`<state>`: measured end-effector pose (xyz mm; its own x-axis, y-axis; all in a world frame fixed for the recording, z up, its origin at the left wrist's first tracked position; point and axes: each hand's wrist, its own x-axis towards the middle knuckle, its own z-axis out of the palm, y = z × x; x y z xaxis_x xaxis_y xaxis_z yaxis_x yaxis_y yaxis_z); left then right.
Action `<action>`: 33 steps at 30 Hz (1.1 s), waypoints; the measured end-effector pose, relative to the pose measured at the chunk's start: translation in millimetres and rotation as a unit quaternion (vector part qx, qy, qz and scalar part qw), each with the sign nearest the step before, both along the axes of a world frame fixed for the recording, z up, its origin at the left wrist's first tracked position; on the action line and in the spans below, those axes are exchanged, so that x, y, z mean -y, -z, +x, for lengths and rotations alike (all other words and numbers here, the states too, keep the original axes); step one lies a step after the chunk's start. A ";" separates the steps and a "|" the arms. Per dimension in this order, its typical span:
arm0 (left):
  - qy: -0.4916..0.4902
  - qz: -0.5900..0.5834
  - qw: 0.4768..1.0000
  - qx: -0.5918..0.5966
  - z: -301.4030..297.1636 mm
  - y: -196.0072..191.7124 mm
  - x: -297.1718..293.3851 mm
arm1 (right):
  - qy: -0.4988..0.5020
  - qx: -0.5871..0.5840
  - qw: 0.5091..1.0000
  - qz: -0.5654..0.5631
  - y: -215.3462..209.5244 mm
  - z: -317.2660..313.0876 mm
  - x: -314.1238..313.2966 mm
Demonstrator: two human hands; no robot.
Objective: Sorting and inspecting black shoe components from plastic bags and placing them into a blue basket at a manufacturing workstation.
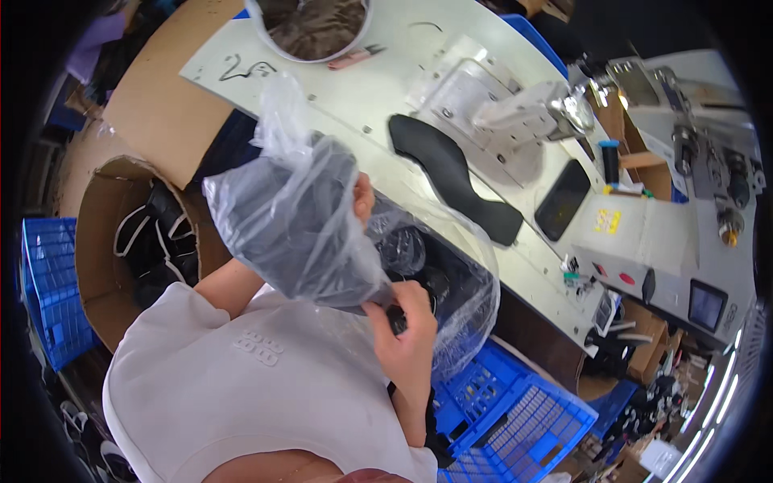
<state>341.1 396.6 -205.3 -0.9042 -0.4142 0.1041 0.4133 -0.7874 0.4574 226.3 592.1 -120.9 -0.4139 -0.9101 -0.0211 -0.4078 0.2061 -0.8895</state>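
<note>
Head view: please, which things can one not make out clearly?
In the head view:
- Left hand: mostly hidden behind the plastic bag.
- The bag's dark contents: blurred by its cloudy film.
- Round white tub: cut off by the top edge.

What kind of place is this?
It looks like a sewing workshop: there's what seems a sewing machine on the white table, a curved black piece beside it, and a cardboard box holding black pieces with pale edging.

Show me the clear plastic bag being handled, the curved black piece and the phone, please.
Clear plastic bag (298, 217): head view, on its bulging middle.
Curved black piece (450, 173): head view, about halfway along its length.
Phone (563, 200): head view, on the middle of its dark face.
</note>
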 end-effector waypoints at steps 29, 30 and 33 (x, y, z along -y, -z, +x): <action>-0.317 -0.147 0.892 0.286 -0.6 -7.6 -44.3 | 0.090 0.241 0.966 -0.005 7.5 -7.4 -5.9; -0.314 -0.148 0.894 0.284 -9.0 -19.1 -42.2 | 0.049 0.293 0.950 -0.099 6.5 -5.9 -5.8; -0.277 -0.224 0.848 0.391 -25.5 -46.4 -41.0 | 0.055 0.247 0.964 -0.085 16.0 -3.3 -5.4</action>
<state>315.6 437.6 -158.9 -0.4481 -0.8759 -0.1790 0.0947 -0.2457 0.9647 223.1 597.5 -136.9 -0.4853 -0.8692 -0.0949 0.0907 0.0579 -0.9942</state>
